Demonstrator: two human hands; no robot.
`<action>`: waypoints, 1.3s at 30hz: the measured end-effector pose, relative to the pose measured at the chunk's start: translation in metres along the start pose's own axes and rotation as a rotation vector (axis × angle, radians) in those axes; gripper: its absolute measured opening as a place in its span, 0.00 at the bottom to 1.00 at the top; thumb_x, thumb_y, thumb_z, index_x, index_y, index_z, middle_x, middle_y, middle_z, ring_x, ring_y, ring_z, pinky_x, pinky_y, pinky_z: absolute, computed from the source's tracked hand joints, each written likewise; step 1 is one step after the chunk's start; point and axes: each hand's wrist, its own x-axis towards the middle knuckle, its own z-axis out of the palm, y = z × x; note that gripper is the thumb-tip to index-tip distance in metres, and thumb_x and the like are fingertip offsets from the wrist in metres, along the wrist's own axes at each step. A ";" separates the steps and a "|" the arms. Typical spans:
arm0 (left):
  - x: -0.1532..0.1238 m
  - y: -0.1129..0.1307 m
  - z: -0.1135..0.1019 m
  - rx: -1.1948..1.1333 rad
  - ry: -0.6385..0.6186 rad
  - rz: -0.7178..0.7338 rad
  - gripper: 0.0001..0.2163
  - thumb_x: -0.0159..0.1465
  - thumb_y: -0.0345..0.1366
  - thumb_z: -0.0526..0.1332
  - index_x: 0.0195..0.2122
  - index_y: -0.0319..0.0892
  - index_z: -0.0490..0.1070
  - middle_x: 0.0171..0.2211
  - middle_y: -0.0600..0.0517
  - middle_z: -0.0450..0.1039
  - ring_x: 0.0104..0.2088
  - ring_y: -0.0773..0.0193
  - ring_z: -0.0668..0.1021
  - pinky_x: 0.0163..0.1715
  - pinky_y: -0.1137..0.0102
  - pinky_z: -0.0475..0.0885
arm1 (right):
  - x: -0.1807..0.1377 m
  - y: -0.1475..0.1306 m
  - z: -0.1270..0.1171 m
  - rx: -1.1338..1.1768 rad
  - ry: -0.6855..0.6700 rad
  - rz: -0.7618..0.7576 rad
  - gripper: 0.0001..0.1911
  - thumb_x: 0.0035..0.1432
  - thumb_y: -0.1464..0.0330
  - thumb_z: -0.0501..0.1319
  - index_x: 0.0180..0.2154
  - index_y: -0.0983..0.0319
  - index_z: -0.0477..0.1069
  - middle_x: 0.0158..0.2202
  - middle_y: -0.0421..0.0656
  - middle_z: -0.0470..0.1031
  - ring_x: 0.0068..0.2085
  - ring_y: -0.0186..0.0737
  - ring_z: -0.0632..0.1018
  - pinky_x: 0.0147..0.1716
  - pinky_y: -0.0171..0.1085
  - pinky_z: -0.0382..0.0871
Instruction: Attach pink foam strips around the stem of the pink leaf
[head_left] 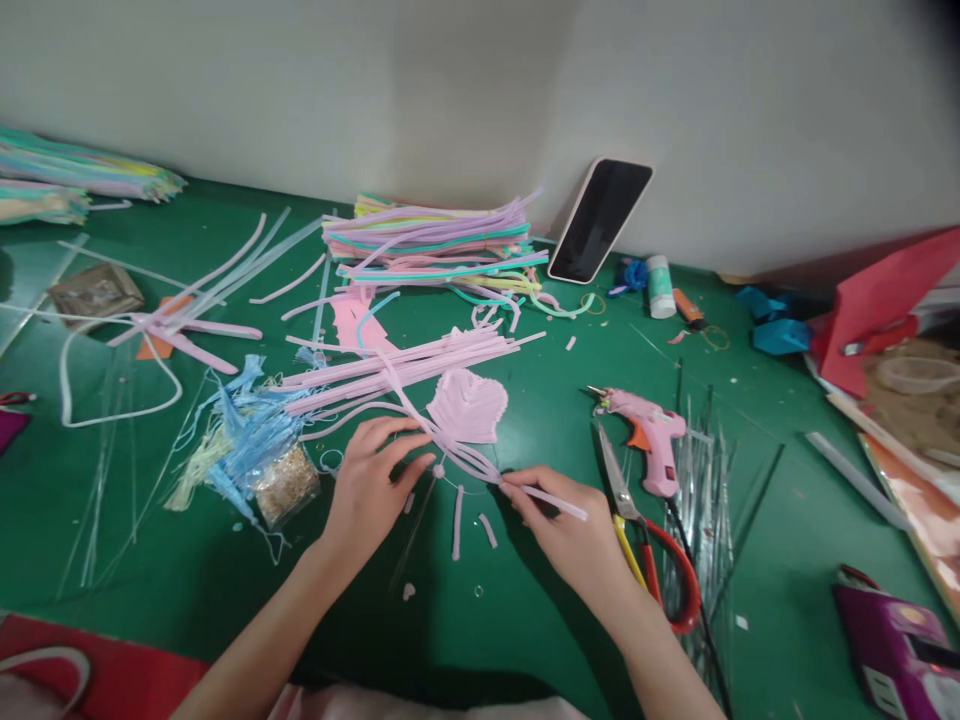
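Observation:
My left hand point(369, 488) rests on the green table point(525, 620), its fingers pinched around a small pink pipe-cleaner bud point(438, 469). My right hand point(568, 532) pinches the end of a pale pink pipe cleaner point(551, 502) that runs back up to a bundle of pink pipe cleaners point(405, 368). A pink shell-shaped pipe-cleaner piece point(468, 405) lies just beyond both hands. Short cut pink pieces point(457, 520) lie between my hands.
A pink glue gun point(646, 432) and red-and-yellow scissors point(643, 545) lie right of my right hand, beside thin clear sticks point(705, 470). A pastel pipe-cleaner pile point(435, 245), a phone point(600, 220) against the wall, blue tassels point(247, 430) and a glitter bag point(286, 485) surround them.

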 end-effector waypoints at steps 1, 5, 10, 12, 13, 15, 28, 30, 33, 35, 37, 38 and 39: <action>0.000 0.001 0.000 -0.028 -0.014 -0.025 0.06 0.65 0.35 0.60 0.41 0.46 0.74 0.43 0.49 0.75 0.47 0.54 0.74 0.48 0.55 0.71 | 0.002 -0.001 0.002 0.003 -0.006 -0.018 0.08 0.62 0.65 0.58 0.34 0.57 0.75 0.30 0.40 0.81 0.29 0.38 0.80 0.30 0.34 0.72; 0.002 0.006 -0.001 -0.067 -0.042 -0.192 0.07 0.64 0.36 0.60 0.42 0.44 0.72 0.43 0.48 0.76 0.47 0.53 0.74 0.46 0.57 0.72 | 0.006 0.001 0.009 0.004 0.003 -0.085 0.08 0.63 0.67 0.57 0.35 0.57 0.75 0.33 0.42 0.81 0.33 0.39 0.81 0.33 0.34 0.73; 0.012 0.004 -0.004 -0.208 -0.032 -0.403 0.18 0.62 0.39 0.61 0.52 0.44 0.64 0.45 0.48 0.75 0.45 0.56 0.76 0.40 0.63 0.72 | 0.011 0.002 0.012 -0.045 0.017 -0.156 0.05 0.61 0.70 0.59 0.38 0.60 0.74 0.34 0.43 0.81 0.33 0.39 0.80 0.32 0.34 0.73; 0.020 0.001 -0.008 -0.346 -0.056 -0.510 0.25 0.60 0.41 0.62 0.57 0.43 0.59 0.43 0.47 0.76 0.42 0.57 0.77 0.35 0.66 0.71 | 0.013 0.002 0.010 -0.040 0.001 -0.195 0.06 0.61 0.72 0.58 0.38 0.60 0.74 0.35 0.43 0.80 0.33 0.39 0.80 0.33 0.34 0.73; 0.024 -0.001 -0.010 -0.412 -0.065 -0.568 0.27 0.59 0.43 0.63 0.58 0.42 0.57 0.42 0.47 0.76 0.41 0.57 0.78 0.33 0.68 0.71 | 0.014 0.002 0.009 -0.029 -0.005 -0.210 0.07 0.61 0.72 0.58 0.38 0.60 0.74 0.35 0.43 0.80 0.34 0.38 0.80 0.34 0.34 0.73; 0.032 -0.004 -0.013 -0.530 -0.056 -0.668 0.32 0.57 0.45 0.65 0.59 0.41 0.54 0.40 0.46 0.76 0.39 0.58 0.79 0.27 0.71 0.70 | 0.015 0.001 0.005 -0.003 -0.026 -0.227 0.08 0.62 0.73 0.57 0.39 0.60 0.74 0.35 0.44 0.80 0.34 0.38 0.80 0.34 0.34 0.73; 0.038 0.016 -0.028 -0.558 0.046 -0.499 0.22 0.62 0.44 0.62 0.55 0.42 0.64 0.34 0.49 0.81 0.35 0.61 0.82 0.34 0.70 0.77 | 0.025 0.001 0.013 0.048 -0.030 -0.276 0.11 0.65 0.73 0.51 0.43 0.60 0.70 0.41 0.47 0.78 0.42 0.40 0.79 0.41 0.38 0.74; 0.039 0.026 -0.034 -0.502 -0.092 -0.349 0.16 0.62 0.43 0.62 0.49 0.43 0.69 0.35 0.50 0.81 0.36 0.61 0.82 0.35 0.72 0.76 | 0.026 -0.001 0.019 0.050 -0.009 -0.242 0.12 0.66 0.73 0.51 0.48 0.60 0.67 0.37 0.45 0.79 0.36 0.38 0.80 0.36 0.36 0.75; 0.041 0.033 -0.038 -0.465 -0.219 -0.097 0.10 0.64 0.38 0.61 0.45 0.44 0.72 0.39 0.52 0.80 0.39 0.63 0.81 0.36 0.74 0.75 | 0.028 -0.005 0.028 0.004 0.088 -0.234 0.15 0.66 0.71 0.52 0.54 0.62 0.61 0.33 0.44 0.79 0.32 0.39 0.80 0.32 0.35 0.74; 0.044 0.033 -0.035 -0.463 -0.230 0.029 0.06 0.65 0.35 0.60 0.42 0.44 0.74 0.39 0.53 0.80 0.39 0.65 0.80 0.39 0.74 0.75 | 0.031 -0.007 0.032 -0.053 0.134 -0.265 0.12 0.66 0.70 0.52 0.51 0.62 0.62 0.32 0.45 0.78 0.31 0.40 0.80 0.29 0.35 0.73; 0.046 0.031 -0.030 -0.435 -0.189 0.112 0.06 0.65 0.32 0.60 0.40 0.44 0.76 0.37 0.52 0.79 0.39 0.66 0.80 0.41 0.73 0.74 | 0.034 -0.009 0.033 -0.104 0.126 -0.296 0.10 0.66 0.70 0.51 0.47 0.61 0.65 0.33 0.46 0.79 0.30 0.39 0.80 0.28 0.34 0.72; 0.047 0.030 -0.026 -0.404 -0.133 0.138 0.06 0.64 0.31 0.61 0.39 0.44 0.77 0.37 0.52 0.78 0.38 0.66 0.79 0.40 0.72 0.74 | 0.035 -0.009 0.033 -0.120 0.115 -0.309 0.10 0.66 0.71 0.50 0.47 0.61 0.66 0.34 0.46 0.79 0.30 0.39 0.79 0.29 0.34 0.72; 0.047 0.029 -0.023 -0.359 -0.057 0.155 0.06 0.64 0.31 0.62 0.38 0.44 0.78 0.37 0.51 0.76 0.38 0.66 0.78 0.38 0.71 0.74 | 0.036 -0.009 0.032 -0.128 0.106 -0.320 0.11 0.66 0.72 0.50 0.47 0.61 0.67 0.35 0.46 0.79 0.30 0.39 0.79 0.30 0.34 0.72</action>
